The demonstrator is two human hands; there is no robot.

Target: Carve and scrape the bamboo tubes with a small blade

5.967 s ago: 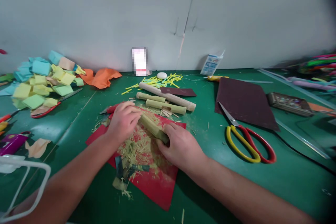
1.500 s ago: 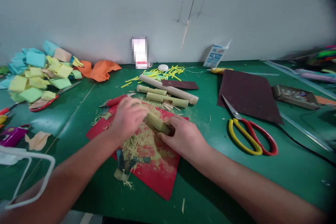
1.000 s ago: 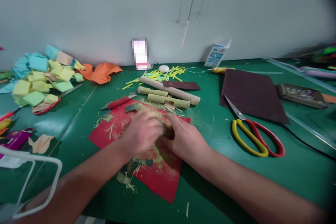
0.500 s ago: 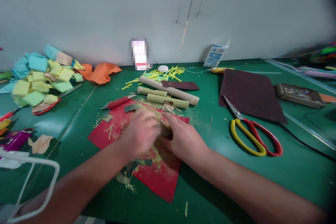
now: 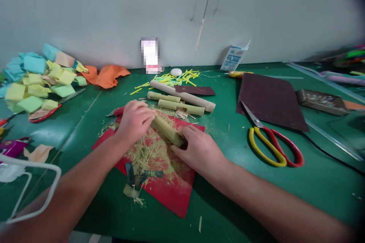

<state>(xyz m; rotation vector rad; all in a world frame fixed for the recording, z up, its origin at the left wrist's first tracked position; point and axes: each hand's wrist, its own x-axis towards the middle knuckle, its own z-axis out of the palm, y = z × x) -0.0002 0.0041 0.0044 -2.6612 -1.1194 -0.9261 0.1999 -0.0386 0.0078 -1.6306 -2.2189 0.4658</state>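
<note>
A short, pale green bamboo tube slants over a red sheet strewn with fibres and dust. My right hand grips its near end, thumb on one side and fingers on the other. At the far end, my left hand is closed with its fingertips on the bamboo; whether something thin lies under those fingers is hidden. Partly behind the left hand is a red-handled knife. Shavings and dark scraps lie on the sheet and along its left edge.
Beyond the sheet are two cut bamboo pieces, a longer stick and yellow strips. To the right lie red-and-yellow scissors, a dark sheet and a tin. Folded papers heap at left, near a white frame.
My left hand has moved away from me and left along the bamboo tube to its far end, uncovering the tube's middle and the shavings. The right hand keeps its grip.
</note>
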